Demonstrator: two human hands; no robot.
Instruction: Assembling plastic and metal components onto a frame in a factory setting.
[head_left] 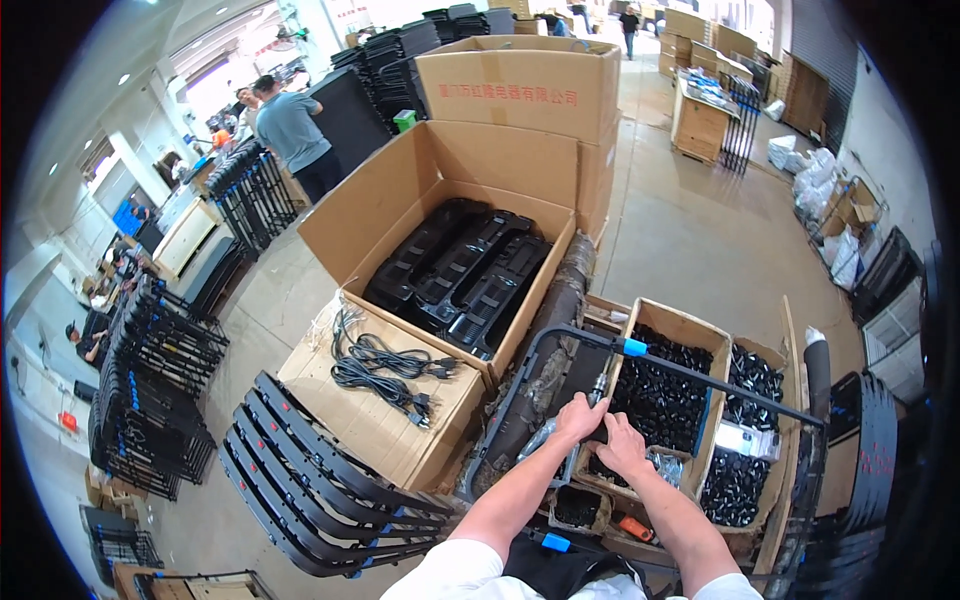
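My left hand (578, 417) is closed beside a silver metal piece (598, 388) that sticks up past its fingers; the piece looks like the nose of a hand tool, but its body is hidden. Close on its right, my right hand (626, 446) has its fingers bent together, and what they pinch, if anything, is too small to see. Both hands are inside the outline of a black tubular frame (725, 383) with blue clips (634, 347). Below the frame stand wooden trays (722, 395) filled with small black parts (660, 395). Clear plastic bags (665, 466) lie near my right wrist.
Curved black frames (300, 470) are stacked at my left. Black cables (385, 370) lie on a carton (330, 400). Beyond it, an open carton (470, 150) holds black plastic covers (465, 270). An orange-handled tool (636, 528) lies near me. A person (292, 130) stands at far left.
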